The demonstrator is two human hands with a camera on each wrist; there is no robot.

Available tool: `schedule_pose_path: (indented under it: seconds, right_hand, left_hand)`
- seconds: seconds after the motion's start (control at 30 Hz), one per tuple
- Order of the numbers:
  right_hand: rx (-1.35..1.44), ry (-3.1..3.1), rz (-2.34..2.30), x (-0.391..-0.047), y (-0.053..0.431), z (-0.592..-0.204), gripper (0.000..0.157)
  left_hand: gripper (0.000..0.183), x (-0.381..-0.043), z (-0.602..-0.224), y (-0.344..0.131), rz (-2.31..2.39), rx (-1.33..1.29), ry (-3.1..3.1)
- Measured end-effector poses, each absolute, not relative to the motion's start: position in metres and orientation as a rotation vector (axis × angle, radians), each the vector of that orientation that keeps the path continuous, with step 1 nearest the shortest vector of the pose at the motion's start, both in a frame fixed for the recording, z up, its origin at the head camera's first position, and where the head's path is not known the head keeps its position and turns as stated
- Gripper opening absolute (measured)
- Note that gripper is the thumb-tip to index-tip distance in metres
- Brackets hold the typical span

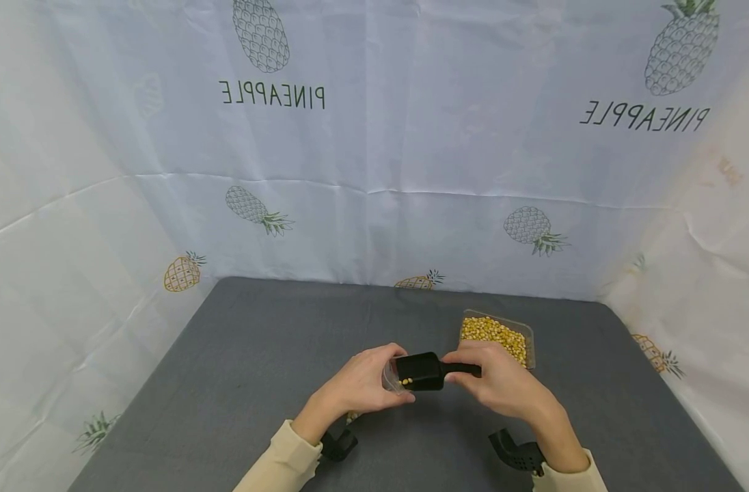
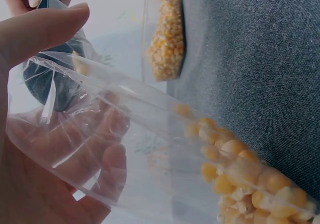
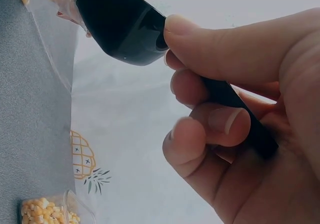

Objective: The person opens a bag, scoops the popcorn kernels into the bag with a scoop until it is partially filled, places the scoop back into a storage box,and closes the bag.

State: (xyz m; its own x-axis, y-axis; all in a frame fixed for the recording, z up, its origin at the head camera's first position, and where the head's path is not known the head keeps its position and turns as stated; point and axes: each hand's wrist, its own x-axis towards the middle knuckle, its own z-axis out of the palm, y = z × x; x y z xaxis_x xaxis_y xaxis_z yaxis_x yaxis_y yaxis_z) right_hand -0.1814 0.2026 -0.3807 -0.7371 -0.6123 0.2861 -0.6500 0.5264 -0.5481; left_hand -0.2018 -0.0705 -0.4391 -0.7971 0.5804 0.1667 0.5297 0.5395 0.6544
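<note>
My left hand [image 1: 363, 380] holds a clear plastic bag [image 2: 135, 102] by its mouth, the thumb on one side and curled fingers on the other. Corn kernels [image 2: 260, 179] fill the bag's lower end. In my right hand [image 1: 500, 379] is a black scoop [image 1: 425, 372], its handle pinched between thumb and fingers. The scoop's front end sits in the bag's mouth, tilted toward it. A few kernels [image 1: 405, 382] show at the scoop's front edge in the head view.
Behind my right hand stands a clear rectangular container [image 1: 531, 345] of yellow corn kernels. A dark grey cloth [image 1: 276, 342] covers the table. White curtains [image 1: 399, 150] printed with pineapples surround it at the back and sides. Black wrist mounts [image 1: 517, 452] hang below both wrists.
</note>
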Motion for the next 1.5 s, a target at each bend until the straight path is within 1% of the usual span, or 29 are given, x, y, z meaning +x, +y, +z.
schedule_pose_path:
  seconds: [0.37, 0.73, 1.13, 1.3, 1.5]
  right_hand:
    - [1.119, -2.675, 0.993, -0.181, 0.201, -0.381, 0.023]
    - [1.069, -2.710, 1.074, -0.183, 0.202, -0.381, 0.022]
    - [0.997, -2.766, 1.144, -0.186, 0.210, -0.382, 0.027]
    - [0.995, -2.746, 1.192, -0.187, 0.216, -0.382, 0.025]
    - [0.974, -2.739, 1.120, -0.191, 0.223, -0.382, 0.024]
  left_hand:
    - [0.055, -0.201, -0.440, -0.072, 1.119, 0.985, 2.710]
    - [0.053, -0.201, -0.439, -0.074, 1.162, 0.968, 2.708]
    - [0.048, -0.202, -0.439, -0.074, 1.245, 0.950, 2.689]
    - [0.050, -0.203, -0.439, -0.075, 1.246, 0.953, 2.691]
    - [0.050, -0.204, -0.437, -0.076, 1.234, 0.969, 2.710]
